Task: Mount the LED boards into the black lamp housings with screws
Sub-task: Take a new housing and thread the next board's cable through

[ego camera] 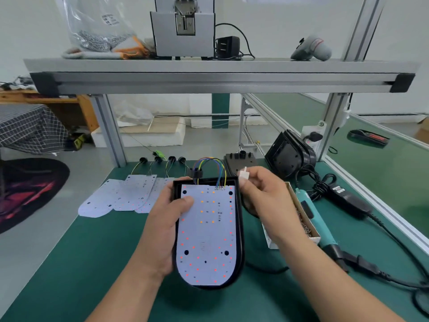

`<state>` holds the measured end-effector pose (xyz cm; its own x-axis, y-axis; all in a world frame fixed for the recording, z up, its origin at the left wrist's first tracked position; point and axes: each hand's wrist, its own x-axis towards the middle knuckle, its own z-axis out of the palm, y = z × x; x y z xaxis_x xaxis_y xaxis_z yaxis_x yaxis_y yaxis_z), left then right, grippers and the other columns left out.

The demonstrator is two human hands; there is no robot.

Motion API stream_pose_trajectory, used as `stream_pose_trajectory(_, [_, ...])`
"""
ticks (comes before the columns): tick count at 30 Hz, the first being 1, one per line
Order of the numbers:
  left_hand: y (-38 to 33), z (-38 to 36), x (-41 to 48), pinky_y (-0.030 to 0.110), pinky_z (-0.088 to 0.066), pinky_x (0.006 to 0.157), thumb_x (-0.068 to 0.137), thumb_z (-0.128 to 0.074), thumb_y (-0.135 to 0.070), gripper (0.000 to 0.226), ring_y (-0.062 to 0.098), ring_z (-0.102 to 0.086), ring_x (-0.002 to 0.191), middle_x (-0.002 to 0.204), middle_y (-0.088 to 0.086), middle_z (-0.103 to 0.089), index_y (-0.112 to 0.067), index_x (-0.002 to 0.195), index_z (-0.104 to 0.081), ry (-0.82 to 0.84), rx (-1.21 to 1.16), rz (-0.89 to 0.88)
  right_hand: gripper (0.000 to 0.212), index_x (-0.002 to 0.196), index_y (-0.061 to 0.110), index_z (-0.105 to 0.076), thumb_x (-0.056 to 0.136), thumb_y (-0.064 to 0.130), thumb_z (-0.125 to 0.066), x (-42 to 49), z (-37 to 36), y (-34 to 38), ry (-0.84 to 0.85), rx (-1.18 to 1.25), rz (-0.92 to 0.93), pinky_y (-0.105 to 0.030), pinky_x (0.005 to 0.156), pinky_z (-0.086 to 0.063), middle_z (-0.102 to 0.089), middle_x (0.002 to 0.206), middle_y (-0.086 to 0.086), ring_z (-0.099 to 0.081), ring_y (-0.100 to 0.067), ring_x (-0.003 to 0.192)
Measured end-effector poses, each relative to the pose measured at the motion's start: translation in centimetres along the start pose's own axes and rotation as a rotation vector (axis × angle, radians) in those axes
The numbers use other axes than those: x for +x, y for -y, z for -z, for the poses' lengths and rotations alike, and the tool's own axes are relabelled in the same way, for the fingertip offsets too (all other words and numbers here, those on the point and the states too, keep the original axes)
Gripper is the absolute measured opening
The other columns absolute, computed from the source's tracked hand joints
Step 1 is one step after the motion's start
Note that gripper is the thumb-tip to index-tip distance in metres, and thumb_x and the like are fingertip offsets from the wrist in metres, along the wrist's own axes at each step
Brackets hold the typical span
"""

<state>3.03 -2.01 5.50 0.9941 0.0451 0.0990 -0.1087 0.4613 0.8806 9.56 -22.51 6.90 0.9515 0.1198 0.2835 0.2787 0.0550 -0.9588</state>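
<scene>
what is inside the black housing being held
A white LED board fills the black housing, with the left hand's thumb on it and coloured wires leaving its top edge. Whatever lies under the board is covered.

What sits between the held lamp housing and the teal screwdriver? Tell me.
In the head view, the right hand, pinching a white plug, and an open cardboard box of screws lie between the lamp housing and the screwdriver.
</scene>
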Motion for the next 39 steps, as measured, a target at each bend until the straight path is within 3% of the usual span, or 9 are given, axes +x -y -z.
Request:
stream_pose_trajectory(5, [1.1,-0.6,0.0,0.054,-0.06,0.088,0.09,-0.063,-0.019,0.041,0.037,-0.071,0.107,0.127,0.022,-0.071,-0.018,0.13,-0.066,-0.033,0.002,0.015,0.011,0.095,0.013,-0.062,0.106,0.014,-0.062,1.6,-2.2,-1.7,-0.104,0.435,-0.283,-0.039,0.069,-0.041,-0.057,0.091,-0.019,-0.048,-0.026,0.075])
stream_pose_trajectory(10, [1.6,-0.6,0.2,0.054,-0.057,0.09,0.088,-0.061,-0.019,0.04,0.034,-0.071,0.104,0.123,0.017,-0.074,-0.023,0.127,-0.07,-0.066,0.027,-0.005,0.012,0.097,-0.01,-0.053,0.104,-0.001,-0.051,1.6,-1.5,-2.3,0.091,0.312,-0.338,-0.033,0.059,-0.024,-0.046,0.082,-0.017,-0.033,-0.024,0.071])
stream_pose_trajectory(14, [1.1,0.4,0.4,0.05,-0.059,0.082,0.091,-0.058,-0.018,0.039,0.033,-0.072,0.1,0.121,0.017,-0.073,-0.024,0.127,-0.069,-0.115,0.002,-0.011,0.025,0.116,0.008,-0.069,0.106,-0.004,-0.049,1.3,-0.7,-0.6,0.011,0.207,-0.274,-0.017,0.061,-0.054,-0.077,0.099,-0.005,-0.069,-0.007,0.068])
stream_pose_trajectory(19, [0.4,1.5,0.8,0.046,-0.061,0.072,0.09,-0.056,-0.02,0.036,0.031,-0.074,0.092,0.113,0.01,-0.077,-0.028,0.121,-0.073,-0.156,0.027,0.0,0.015,0.104,0.036,-0.071,0.102,0.029,-0.057,0.7,3.6,1.4,0.086,-0.934,0.027,-0.027,0.07,-0.054,-0.074,0.089,0.013,-0.066,-0.004,0.076])
stream_pose_trajectory(24, [-0.1,1.9,0.9,0.049,-0.06,0.075,0.087,-0.059,-0.021,0.04,0.034,-0.072,0.093,0.115,0.013,-0.075,-0.026,0.125,-0.071,-0.149,0.046,0.001,0.029,0.124,0.034,-0.062,0.102,0.049,-0.051,-1.6,4.0,0.9,0.284,-1.505,0.078,-0.039,0.081,-0.055,-0.059,0.123,0.01,-0.067,-0.024,0.099])
stream_pose_trajectory(27, [-0.8,2.7,1.2,0.051,-0.058,0.076,0.086,-0.059,-0.021,0.04,0.036,-0.072,0.091,0.112,0.013,-0.075,-0.025,0.123,-0.072,-0.18,0.05,-0.029,0.033,0.125,0.037,-0.061,0.099,0.057,-0.054,-1.4,6.2,1.2,0.318,-1.468,-0.002,-0.039,0.084,-0.054,-0.053,0.126,0.013,-0.064,-0.019,0.1])
stream_pose_trajectory(31, [-1.1,3.2,1.5,0.054,-0.054,0.082,0.092,-0.053,-0.013,0.037,0.036,-0.069,0.093,0.11,0.011,-0.075,-0.026,0.121,-0.072,-0.243,0.062,-0.07,0.049,0.098,0.038,-0.069,0.077,0.082,-0.07,-1.3,10.8,2.9,0.472,-1.322,-0.218,-0.032,0.082,-0.055,-0.068,0.096,0.017,-0.064,-0.002,0.087])
stream_pose_trajectory(35, [-1.1,3.0,1.4,0.053,-0.055,0.081,0.093,-0.051,-0.011,0.042,0.035,-0.069,0.094,0.111,0.011,-0.072,-0.026,0.127,-0.071,-0.251,0.06,-0.094,0.031,0.086,0.037,-0.073,0.075,0.063,-0.087,-1.2,11.4,3.5,0.45,-1.154,-0.204,-0.019,0.064,-0.048,-0.071,0.082,0.021,-0.064,0.001,0.075])
stream_pose_trajectory(39, [-1.1,2.1,0.9,0.046,-0.062,0.072,0.091,-0.053,-0.012,0.043,0.031,-0.074,0.094,0.114,0.008,-0.076,-0.027,0.127,-0.071,-0.204,0.069,-0.13,0.016,0.083,0.032,-0.068,0.088,0.035,-0.083,-1.2,8.6,2.5,0.293,-1.115,0.046,-0.017,0.065,-0.043,-0.064,0.079,0.015,-0.059,0.001,0.079])
